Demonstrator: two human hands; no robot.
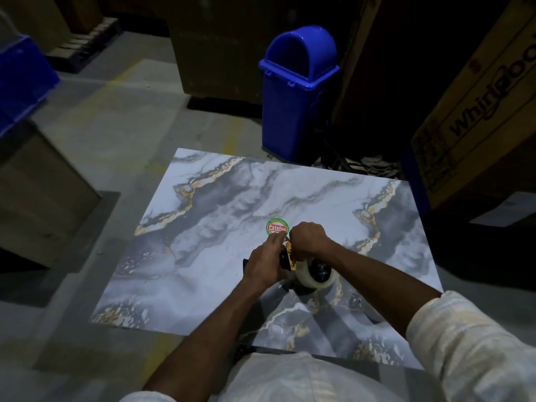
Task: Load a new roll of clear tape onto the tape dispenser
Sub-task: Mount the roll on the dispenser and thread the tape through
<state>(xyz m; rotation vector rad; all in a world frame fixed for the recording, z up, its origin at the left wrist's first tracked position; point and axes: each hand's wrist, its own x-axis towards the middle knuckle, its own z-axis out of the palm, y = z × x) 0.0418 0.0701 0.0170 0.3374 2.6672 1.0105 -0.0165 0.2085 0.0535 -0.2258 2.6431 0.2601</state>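
A roll of clear tape (317, 281) sits on the black hub of a hand-held tape dispenser (290, 258), whose gold metal frame shows between my hands. The dispenser is over the middle of a marble-patterned table (220, 216). My left hand (265, 264) grips the dispenser's body from the left, with the forefinger stretched along its front end. My right hand (309, 237) is closed over the front end from above. The cutter end and any loose tape end are hidden under my fingers.
A round green and red sticker (276, 226) lies on the table just beyond my hands. A blue swing-lid bin (295, 91) stands on the floor behind the table. Cardboard boxes (475, 111) stand at the right, more boxes at the left and back.
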